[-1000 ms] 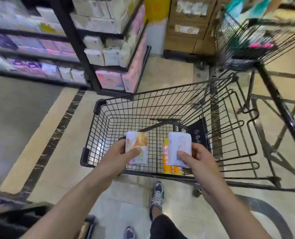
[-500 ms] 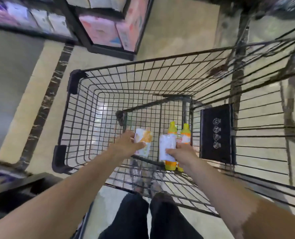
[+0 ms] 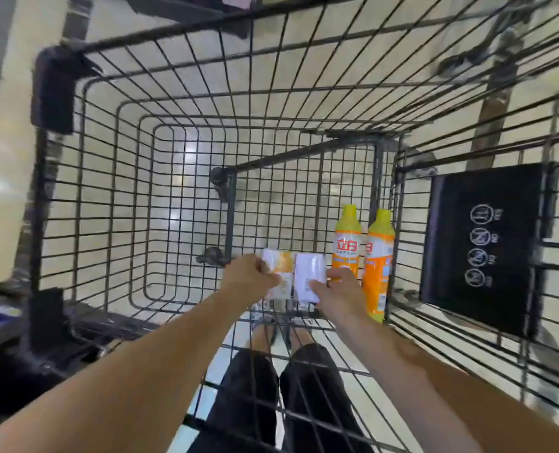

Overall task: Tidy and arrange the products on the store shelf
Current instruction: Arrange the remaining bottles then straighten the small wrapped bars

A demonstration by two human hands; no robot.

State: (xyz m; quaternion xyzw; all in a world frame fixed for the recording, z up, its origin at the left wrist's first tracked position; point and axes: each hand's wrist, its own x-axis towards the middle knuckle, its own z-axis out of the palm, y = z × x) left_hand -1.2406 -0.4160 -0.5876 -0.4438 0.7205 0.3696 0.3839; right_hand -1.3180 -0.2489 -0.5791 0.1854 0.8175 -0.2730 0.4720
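Deep in the cart, the left hand gripped an orange-printed pack and the right hand gripped a white pack, the packs touching side by side. Two bottles stood at the packs' three o'clock.

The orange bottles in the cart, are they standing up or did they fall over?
Standing up. Both orange bottles have their yellow caps pointing up and stand side by side in the shopping cart.
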